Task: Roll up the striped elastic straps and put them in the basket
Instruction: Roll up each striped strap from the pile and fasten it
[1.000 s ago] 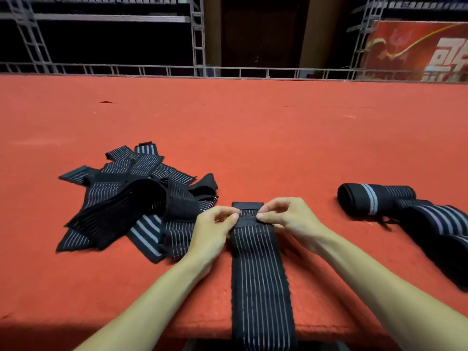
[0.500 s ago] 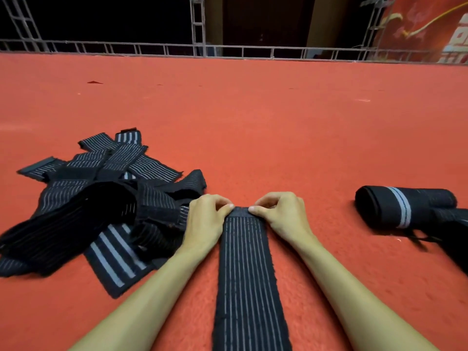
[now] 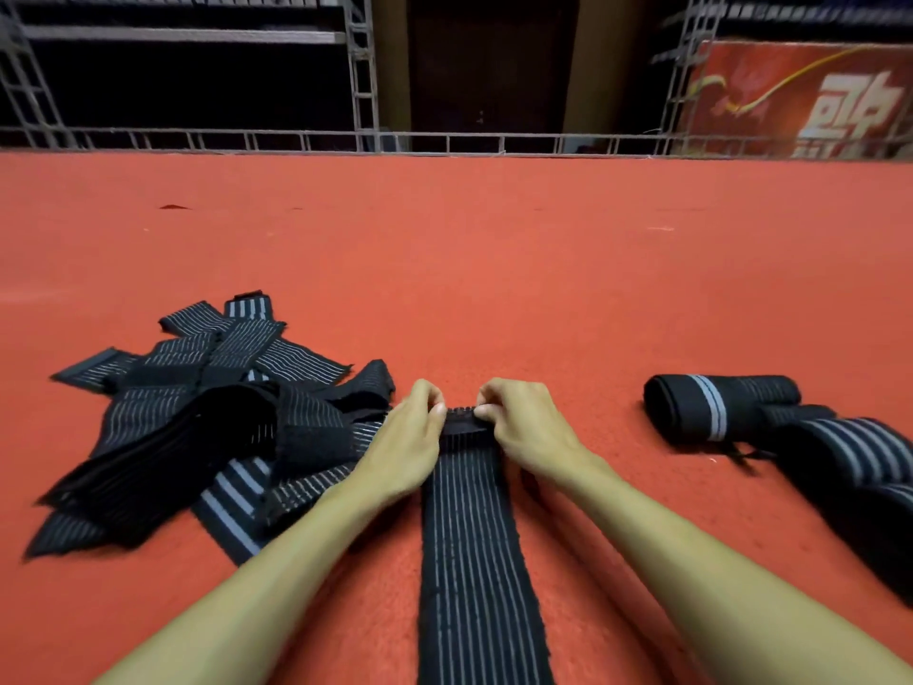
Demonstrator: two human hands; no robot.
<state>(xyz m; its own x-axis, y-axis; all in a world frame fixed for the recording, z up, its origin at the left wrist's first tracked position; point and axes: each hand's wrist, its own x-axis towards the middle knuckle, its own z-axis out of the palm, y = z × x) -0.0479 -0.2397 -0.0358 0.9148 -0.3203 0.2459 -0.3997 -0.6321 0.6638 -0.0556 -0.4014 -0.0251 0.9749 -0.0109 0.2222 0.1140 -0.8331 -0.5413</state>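
Barely started: strap [image 3: 474,561] lay flat on the carpet [image 3: 494,269], its far end turned into a small roll [image 3: 462,421]. Left hand [image 3: 410,437] and right hand [image 3: 523,432] each pinched that roll, fingers curled. Pile [image 3: 197,427] sat just left of the strap; finished roll [image 3: 711,407] well right of it. Basket not in view. Risks: elastic springing the roll open if a pinch eased; uneven pressure coning it; pile ends catching.

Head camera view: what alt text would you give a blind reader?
The left hand and right hand pinch the part-rolled far end of a striped strap on red carpet. A heap of loose straps lies left, a rolled strap right.
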